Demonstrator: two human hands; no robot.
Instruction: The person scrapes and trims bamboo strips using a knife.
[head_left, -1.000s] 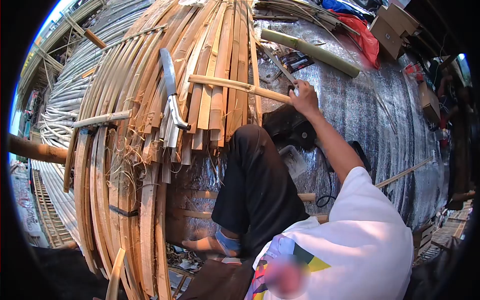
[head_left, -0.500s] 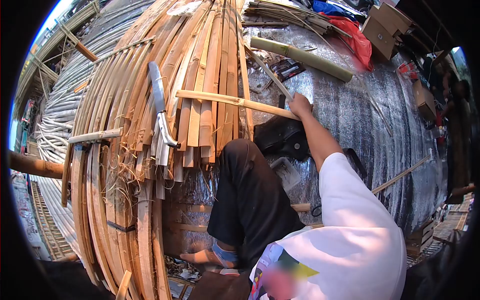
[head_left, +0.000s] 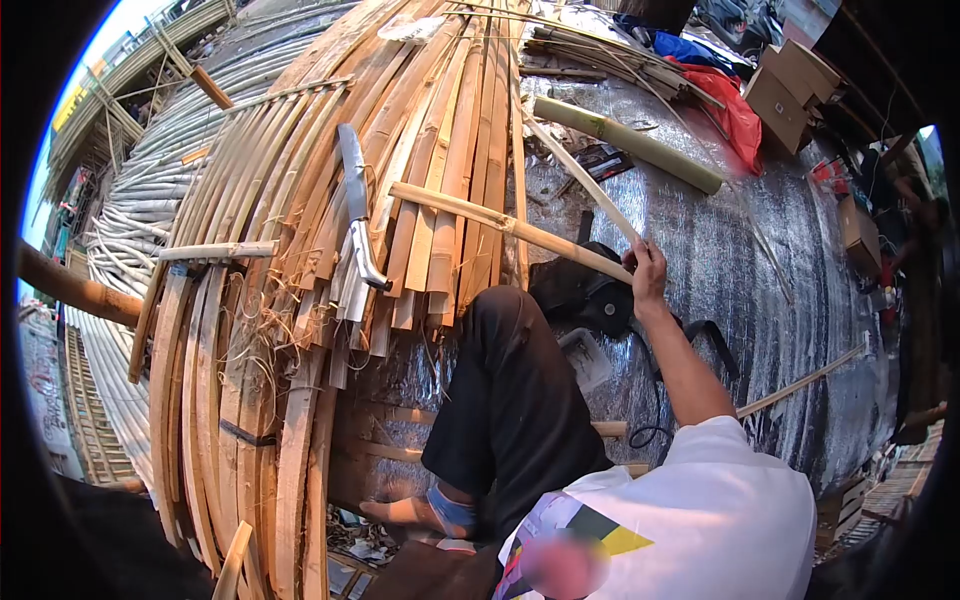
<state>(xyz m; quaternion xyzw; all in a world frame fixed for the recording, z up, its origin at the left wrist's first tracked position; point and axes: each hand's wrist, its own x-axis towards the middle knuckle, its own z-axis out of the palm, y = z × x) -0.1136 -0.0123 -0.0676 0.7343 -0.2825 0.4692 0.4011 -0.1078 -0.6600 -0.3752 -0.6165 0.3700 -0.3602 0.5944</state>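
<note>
My right hand (head_left: 648,270) is closed on the lower end of a long pale bamboo strip (head_left: 590,185), which slants up and left over the silvery floor. Just beside its fingers is the end of a thicker split bamboo piece (head_left: 510,225), whose other end rests across the bundle of split bamboo (head_left: 455,165). Whether the hand also touches this piece is unclear. A large knife (head_left: 355,190) with a metal-coloured handle lies on the bundle, away from the hand. My left hand is out of view.
A green bamboo pole (head_left: 630,143) lies beyond my hand. A black bag (head_left: 585,290) and a clear plastic container (head_left: 585,360) sit near my bent knee (head_left: 510,330). Cardboard boxes (head_left: 785,95) and a red plastic sheet (head_left: 730,110) are at the upper right.
My right hand has drawn back along the floor toward my body, and the pale strip has come with it, showing more of its length. The view has also shifted slightly.
</note>
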